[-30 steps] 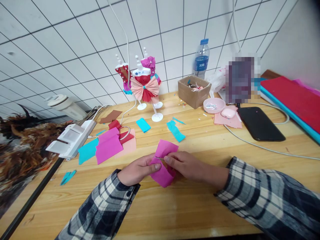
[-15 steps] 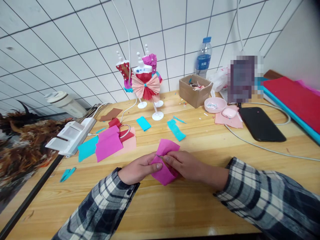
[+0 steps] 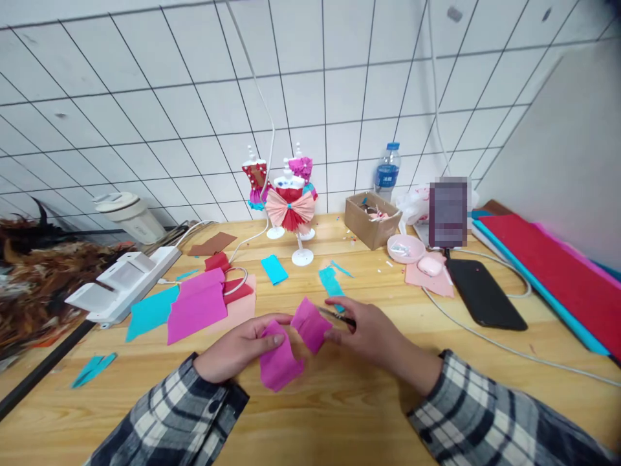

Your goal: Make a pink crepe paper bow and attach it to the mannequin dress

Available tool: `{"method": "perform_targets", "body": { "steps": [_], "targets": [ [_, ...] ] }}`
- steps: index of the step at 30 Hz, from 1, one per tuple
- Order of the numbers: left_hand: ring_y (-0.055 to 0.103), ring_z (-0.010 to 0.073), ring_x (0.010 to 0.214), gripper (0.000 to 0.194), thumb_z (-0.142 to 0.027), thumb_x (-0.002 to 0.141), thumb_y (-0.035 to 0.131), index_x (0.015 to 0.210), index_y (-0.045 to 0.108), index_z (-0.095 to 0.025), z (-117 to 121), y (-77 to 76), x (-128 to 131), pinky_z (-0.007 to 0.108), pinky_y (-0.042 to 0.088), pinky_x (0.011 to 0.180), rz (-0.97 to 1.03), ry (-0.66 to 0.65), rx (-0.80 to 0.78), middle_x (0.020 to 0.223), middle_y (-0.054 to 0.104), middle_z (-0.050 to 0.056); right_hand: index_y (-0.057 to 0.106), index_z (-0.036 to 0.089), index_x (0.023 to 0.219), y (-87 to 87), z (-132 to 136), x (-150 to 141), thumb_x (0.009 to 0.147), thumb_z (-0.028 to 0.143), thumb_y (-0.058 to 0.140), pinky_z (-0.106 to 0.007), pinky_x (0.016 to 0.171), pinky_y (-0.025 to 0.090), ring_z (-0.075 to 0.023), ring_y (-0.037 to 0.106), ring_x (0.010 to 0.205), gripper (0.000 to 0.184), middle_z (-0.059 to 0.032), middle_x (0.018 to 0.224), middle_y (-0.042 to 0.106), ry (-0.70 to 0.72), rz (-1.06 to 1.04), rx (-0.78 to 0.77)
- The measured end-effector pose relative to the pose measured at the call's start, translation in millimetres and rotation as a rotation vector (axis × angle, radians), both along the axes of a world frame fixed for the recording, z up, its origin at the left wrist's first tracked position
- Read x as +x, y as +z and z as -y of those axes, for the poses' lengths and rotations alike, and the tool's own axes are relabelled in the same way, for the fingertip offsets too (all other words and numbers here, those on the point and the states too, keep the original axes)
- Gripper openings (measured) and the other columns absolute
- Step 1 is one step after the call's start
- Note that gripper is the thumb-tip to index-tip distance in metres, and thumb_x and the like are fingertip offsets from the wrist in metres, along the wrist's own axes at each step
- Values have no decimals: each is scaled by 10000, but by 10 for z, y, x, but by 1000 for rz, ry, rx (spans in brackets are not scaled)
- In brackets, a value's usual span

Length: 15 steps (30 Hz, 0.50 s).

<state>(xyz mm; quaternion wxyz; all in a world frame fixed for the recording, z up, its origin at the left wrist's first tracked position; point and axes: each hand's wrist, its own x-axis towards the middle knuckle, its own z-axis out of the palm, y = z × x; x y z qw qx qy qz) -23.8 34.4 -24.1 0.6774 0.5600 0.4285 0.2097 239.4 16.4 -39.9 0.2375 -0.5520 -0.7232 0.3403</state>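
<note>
My left hand [image 3: 228,353] pinches a magenta crepe paper piece [image 3: 282,366] between thumb and fingers. A smaller magenta crepe paper piece [image 3: 310,325], separated from it by a gap, is held at its lower right by my right thumb. My right hand [image 3: 376,333] also grips small scissors [image 3: 339,316], their metal blades pointing left above the small piece; the handle is largely hidden in my palm. Both hands are just above the wooden table [image 3: 310,427]. Beyond them stand white mini dress forms [image 3: 290,183] in crepe paper dresses, one with a peach bow [image 3: 291,208].
Magenta paper [image 3: 196,310] and cyan paper [image 3: 152,312] lie at left by a white power strip [image 3: 121,285]. Cyan scraps [image 3: 331,285] lie ahead. Toward the right are a cardboard box [image 3: 371,226], a pink bowl [image 3: 406,248], a black phone [image 3: 485,294] and a cable [image 3: 485,343].
The magenta paper, one piece at the scissors before, is now in two pieces. My hands have moved apart, the right one drawing the scissors back. The camera view has tilted up.
</note>
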Motion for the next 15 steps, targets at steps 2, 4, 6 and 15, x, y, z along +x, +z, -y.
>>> {"method": "perform_targets", "body": {
  "steps": [2, 4, 6, 15],
  "targets": [
    [624, 202, 878, 444, -398, 858, 626, 1238, 591, -171, -74, 85, -43, 292, 463, 781, -98, -28, 95, 1052, 712, 67, 610, 299, 1194, -30, -14, -29, 814, 419, 646, -291, 643, 357, -223, 625, 782, 401, -41, 928, 714, 30, 177, 47],
    [614, 202, 814, 438, -441, 865, 587, 1216, 616, -181, -193, 186, -98, 288, 464, 737, -262, 11, 263, 975, 719, 53, 668, 294, 1061, -53, -14, -59, 836, 352, 605, -283, 603, 315, -219, 627, 752, 240, -38, 869, 720, 65, 299, 62],
    [610, 224, 852, 428, -462, 873, 538, 1188, 635, -189, -349, 263, -162, 308, 466, 772, -463, 154, 497, 999, 711, 57, 685, 264, 960, -63, -12, -71, 834, 330, 597, -274, 571, 272, -200, 605, 707, 167, -33, 792, 704, 71, 340, 60],
    [392, 374, 1269, 485, -408, 855, 542, 1289, 567, -194, -580, -19, -114, 542, 261, 1053, -849, 529, 1114, 1384, 486, 159, 581, 183, 802, -52, -53, -13, 817, 311, 596, -244, 633, 358, -141, 506, 692, 129, 18, 728, 565, 62, -342, -88]
  ]
}}
